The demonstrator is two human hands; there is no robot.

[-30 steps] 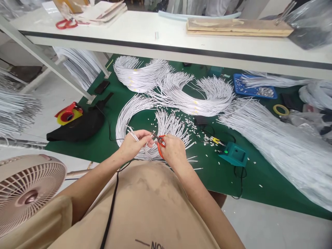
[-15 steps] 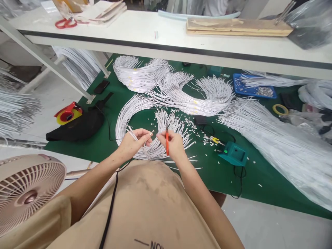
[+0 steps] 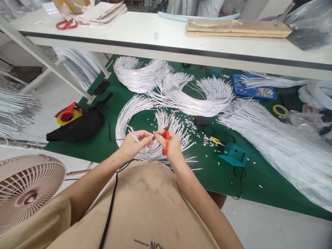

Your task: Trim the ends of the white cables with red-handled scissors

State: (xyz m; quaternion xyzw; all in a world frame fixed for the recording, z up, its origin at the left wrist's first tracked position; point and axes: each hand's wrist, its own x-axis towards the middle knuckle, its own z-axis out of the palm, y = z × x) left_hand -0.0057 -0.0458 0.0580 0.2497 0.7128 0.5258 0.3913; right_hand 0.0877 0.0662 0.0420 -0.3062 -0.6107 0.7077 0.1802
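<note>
My left hand (image 3: pixel 136 143) is closed around a few white wires (image 3: pixel 133 134), pinching one near its end. Fingertips of my right hand (image 3: pixel 171 143) meet that wire end from the right, and the same hand holds red-handled scissors (image 3: pixel 166 141) with the blades pointing away from me. Below and beyond both hands lies a curved bundle of white wires (image 3: pixel 123 117) on the green table mat (image 3: pixel 207 176). Small white bits (image 3: pixel 191 126) are scattered to the right of the bundle's ends. What exactly is between my touching fingertips is too small to tell.
More wire bundles (image 3: pixel 147 77) lie farther back under a white shelf (image 3: pixel 129 29). A teal device (image 3: pixel 234 154), a blue tray (image 3: pixel 254 90) and bagged wires (image 3: pixel 280 148) are to the right. At left are a red tape dispenser (image 3: pixel 68 114), a black pouch (image 3: pixel 77 128) and a fan (image 3: pixel 28 197).
My right hand has moved slightly left, and its fingertips now meet the wire end at my left hand. The scissors have turned, showing more of their red handles.
</note>
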